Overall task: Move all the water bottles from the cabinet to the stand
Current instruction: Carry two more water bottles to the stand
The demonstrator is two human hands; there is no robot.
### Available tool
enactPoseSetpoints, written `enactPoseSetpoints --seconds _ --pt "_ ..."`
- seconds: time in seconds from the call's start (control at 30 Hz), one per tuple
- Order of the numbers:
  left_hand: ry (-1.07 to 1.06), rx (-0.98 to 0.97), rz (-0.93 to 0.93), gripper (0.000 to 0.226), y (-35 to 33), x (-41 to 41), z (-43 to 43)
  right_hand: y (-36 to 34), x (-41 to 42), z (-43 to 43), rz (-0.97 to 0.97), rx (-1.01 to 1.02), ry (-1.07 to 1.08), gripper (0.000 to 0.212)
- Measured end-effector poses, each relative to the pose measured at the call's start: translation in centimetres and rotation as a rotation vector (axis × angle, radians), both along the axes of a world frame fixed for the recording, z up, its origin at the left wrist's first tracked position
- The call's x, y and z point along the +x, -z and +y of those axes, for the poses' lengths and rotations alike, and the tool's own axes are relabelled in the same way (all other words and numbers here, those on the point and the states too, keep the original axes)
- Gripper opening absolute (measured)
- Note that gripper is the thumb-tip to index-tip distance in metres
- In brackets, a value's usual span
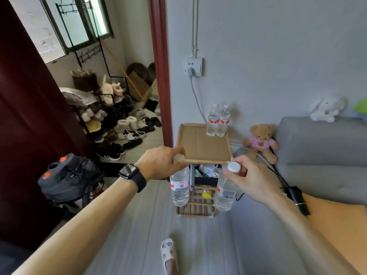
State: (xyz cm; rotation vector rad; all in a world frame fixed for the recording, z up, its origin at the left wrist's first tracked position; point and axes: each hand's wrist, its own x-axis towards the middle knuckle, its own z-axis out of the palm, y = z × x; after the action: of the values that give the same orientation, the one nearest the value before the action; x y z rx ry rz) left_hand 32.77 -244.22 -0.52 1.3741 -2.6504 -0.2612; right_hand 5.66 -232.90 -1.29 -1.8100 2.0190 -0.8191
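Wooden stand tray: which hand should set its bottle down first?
Probably left: the left hand holds its clear plastic water bottle at the wooden tray's bare left front; two standing bottles occupy its right back corner.

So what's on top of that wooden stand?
Two water bottles stand upright, side by side, in the back right corner of the stand's top tray. The left hand covers the tray's front left corner, so that bit is hidden.
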Motion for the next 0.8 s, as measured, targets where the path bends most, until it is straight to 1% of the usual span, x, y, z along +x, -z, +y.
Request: enactPoseSetpoints --seconds 0.07,0.23,0.4,0.57,0.8 --pt "0.011 0.024 0.007 0.031 1.0 -0.4 -3.3 0.2 -0.2 -3.2 -0.004 0.01 -0.003 0.025" --pt "0.062 0.076 0.008 0.021 2.2 -1.8 -11.7 1.1 -0.7 -10.8 -0.035 0.056 0.004 0.027" --pt "0.098 0.064 -0.002 0.031 3.5 -3.6 -20.5 2.8 -1.7 -18.9 -0.03 0.025 0.05 0.028" --pt "0.055 0.09 -0.009 0.03 5.4 -5.4 -27.3 4.4 -2.7 -25.6 -0.038 0.064 0.068 0.025" --pt "-0.014 0.079 -0.001 0.028 8.2 -9.0 -34.8 6.1 -5.1 -35.8 0.011 0.139 -0.034 0.024"
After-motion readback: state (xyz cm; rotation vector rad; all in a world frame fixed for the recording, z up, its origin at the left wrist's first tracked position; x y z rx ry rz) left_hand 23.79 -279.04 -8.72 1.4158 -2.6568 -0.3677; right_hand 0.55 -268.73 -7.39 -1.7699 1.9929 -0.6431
